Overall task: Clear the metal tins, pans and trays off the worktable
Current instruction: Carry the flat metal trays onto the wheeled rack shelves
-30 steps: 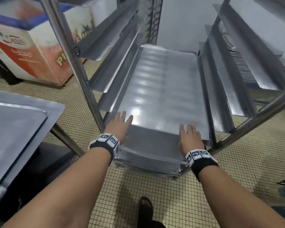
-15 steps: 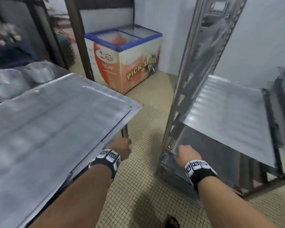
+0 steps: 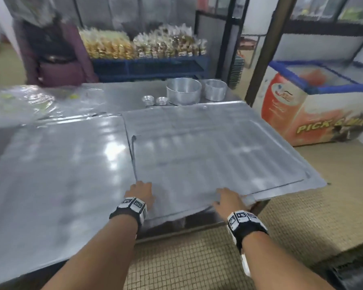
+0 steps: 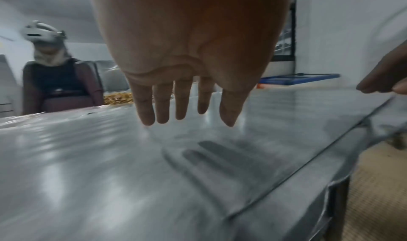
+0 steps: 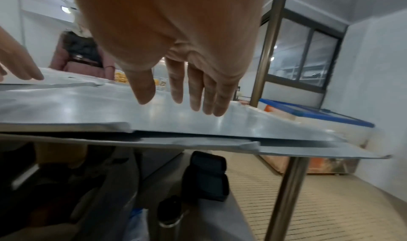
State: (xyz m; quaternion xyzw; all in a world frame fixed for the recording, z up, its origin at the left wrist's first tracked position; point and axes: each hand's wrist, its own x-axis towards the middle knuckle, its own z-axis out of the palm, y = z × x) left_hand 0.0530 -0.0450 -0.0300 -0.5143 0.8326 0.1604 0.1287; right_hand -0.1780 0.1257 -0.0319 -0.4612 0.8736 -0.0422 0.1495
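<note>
Reaching with straight, spread fingers, the left hand (image 3: 140,192) and right hand (image 3: 228,198) hover at the near edge of the top metal tray (image 3: 208,155), neither grip closed on anything; the tray lies stacked on another at the table (image 3: 57,170) corner. Two round pans (image 3: 183,94) and small tins (image 3: 148,100) stand behind; a chest freezer (image 3: 314,114) sits on the right.

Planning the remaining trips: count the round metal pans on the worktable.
2, both at the far right end: the larger pan, and the smaller pan just right of it. More may be hidden.
</note>
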